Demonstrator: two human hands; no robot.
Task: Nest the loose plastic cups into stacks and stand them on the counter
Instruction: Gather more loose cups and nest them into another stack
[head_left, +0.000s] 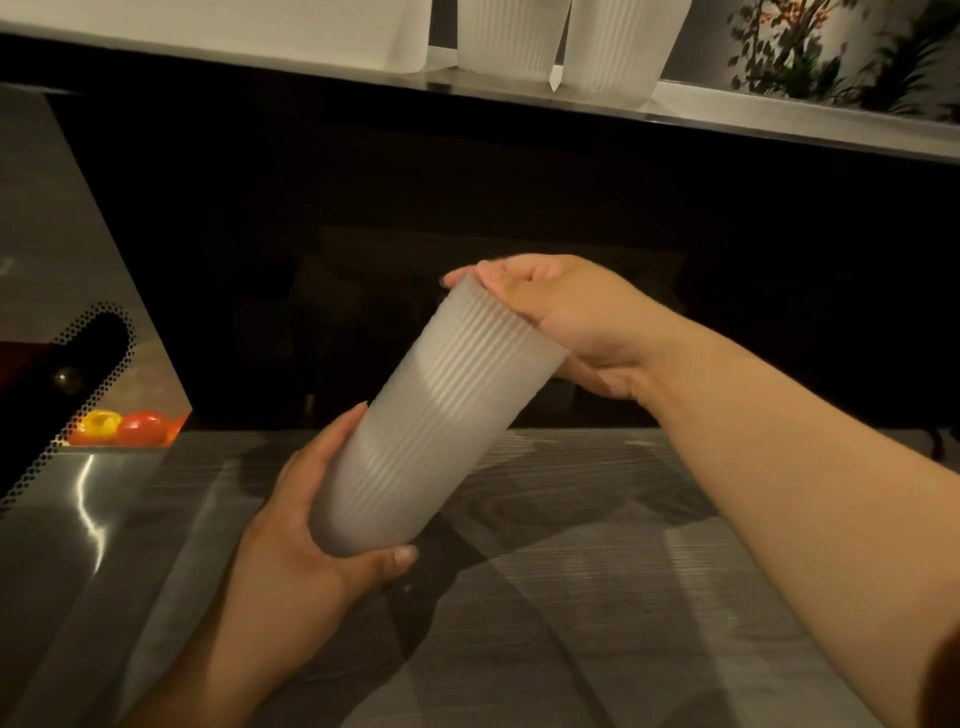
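**Cups held between both my hands**

I hold a tilted stack of ribbed frosted cups (426, 431) in the air above the grey wood-grain table (597, 571). My left hand (311, 535) wraps its lower end, thumb and fingers curled round it. My right hand (566, 312) grips the upper end. More cups (561, 36) stand on the counter (753, 111) beyond, beside a plant (810, 47).

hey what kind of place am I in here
Probably a home kitchen or dining area. Ribbed plastic cups stand on a raised counter beside a leafy plant, and red and yellow produce, perhaps tomatoes or peppers, sits at the left.
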